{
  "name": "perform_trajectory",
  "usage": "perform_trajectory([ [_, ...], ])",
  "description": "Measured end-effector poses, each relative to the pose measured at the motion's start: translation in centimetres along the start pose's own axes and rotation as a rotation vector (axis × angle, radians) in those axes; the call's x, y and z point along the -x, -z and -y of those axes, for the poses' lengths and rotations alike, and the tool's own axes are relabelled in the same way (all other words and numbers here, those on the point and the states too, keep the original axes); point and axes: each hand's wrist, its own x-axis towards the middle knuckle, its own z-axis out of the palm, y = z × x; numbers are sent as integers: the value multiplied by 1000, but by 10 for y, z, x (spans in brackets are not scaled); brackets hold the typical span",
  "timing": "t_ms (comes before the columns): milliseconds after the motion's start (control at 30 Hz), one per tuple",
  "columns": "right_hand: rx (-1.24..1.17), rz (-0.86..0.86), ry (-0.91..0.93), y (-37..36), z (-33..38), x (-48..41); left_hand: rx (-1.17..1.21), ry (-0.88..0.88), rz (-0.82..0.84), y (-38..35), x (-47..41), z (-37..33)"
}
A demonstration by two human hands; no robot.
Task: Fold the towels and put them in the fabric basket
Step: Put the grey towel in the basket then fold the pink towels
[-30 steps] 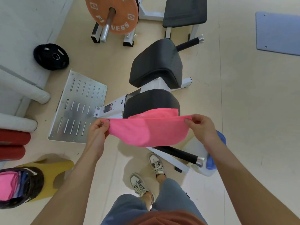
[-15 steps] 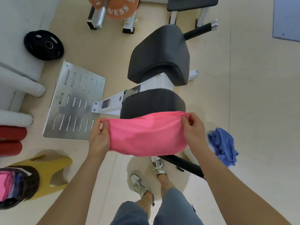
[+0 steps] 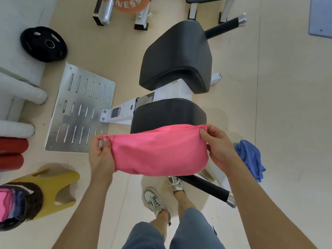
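Head view, looking down on a person standing on a beige floor (image 3: 269, 114). Nearest the camera, at 6 o'clock, are grey shorts (image 3: 172, 236) and two white lace-up trainers (image 3: 154, 200). Both bare forearms reach forward from the lower corners. Left hand (image 3: 102, 157) pinches the left end of a bright pink cloth towel (image 3: 159, 150) between thumb and fingers; right hand (image 3: 217, 146) pinches the right end likewise, so both hands are closed on the fabric. Held between them in the air, the towel is doubled over, its upper edge stretched nearly level and its lower fold sagging in a curve, just in front of the near black padded seat (image 3: 168, 114) of a white-framed gym machine.

At 8 o'clock, by the left edge, a dark fabric basket (image 3: 27, 203) holds pink and blue cloth; behind it stands a yellow moulded plastic piece (image 3: 53, 184). At 3 o'clock from the towel, a crumpled blue cloth towel (image 3: 251, 159) lies on the floor just beyond the right wrist. A black foam-covered bar with a chrome end (image 3: 208, 187) projects toward 5 o'clock.

Farther out, a slotted silver metal footplate (image 3: 80, 108) lies at 10 o'clock, and a larger black padded rest (image 3: 176, 56) at 12 o'clock. A black round weight plate (image 3: 43, 44) sits at 11 o'clock. At the top edge, an orange weight plate (image 3: 129, 4) shows the letters "NESS".
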Motion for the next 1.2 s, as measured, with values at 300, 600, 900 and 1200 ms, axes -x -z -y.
perform_trajectory([
  [300,469,-169,484,-30,34,21,-117,-52,282,-22,6,-38],
  [600,832,208,786,-62,125,75,94,-410,921,3,35,-155],
  [900,977,585,659,-74,209,129,293,-503,917,65,57,-199],
  [1200,1178,503,603,-58,246,152,357,-408,379,113,62,-192],
])
